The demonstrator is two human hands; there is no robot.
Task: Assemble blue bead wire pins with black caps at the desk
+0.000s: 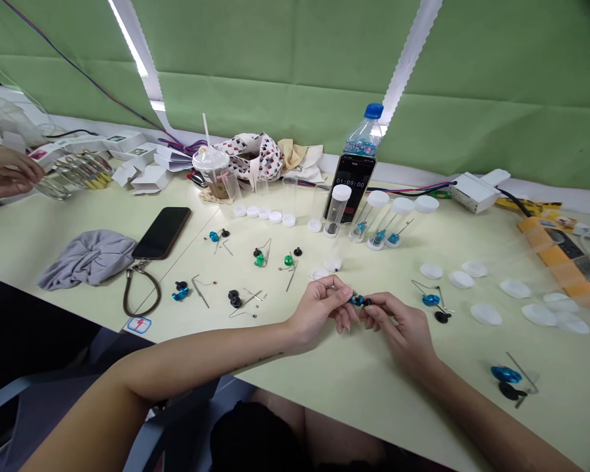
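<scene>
My left hand (324,305) pinches a small blue metal part (356,299) above the table's near middle. On its right, my right hand (398,324) closes its fingertips on a small black piece (367,303) that meets the blue part. Loose sets lie around: green parts (259,259) with black knobs and bent wires, black parts (235,299), a blue part (181,294) at the left, and another blue part (430,299) right of my hands. Capped clear tubes (337,211) with parts inside stand behind my hands.
A phone showing a timer (356,180) leans on a water bottle (366,134). White caps (486,314) and an orange case (565,255) lie right. At left are a dark phone (162,233), a grey cloth (91,259) and another person's hands (10,170). A cup (214,172) stands behind.
</scene>
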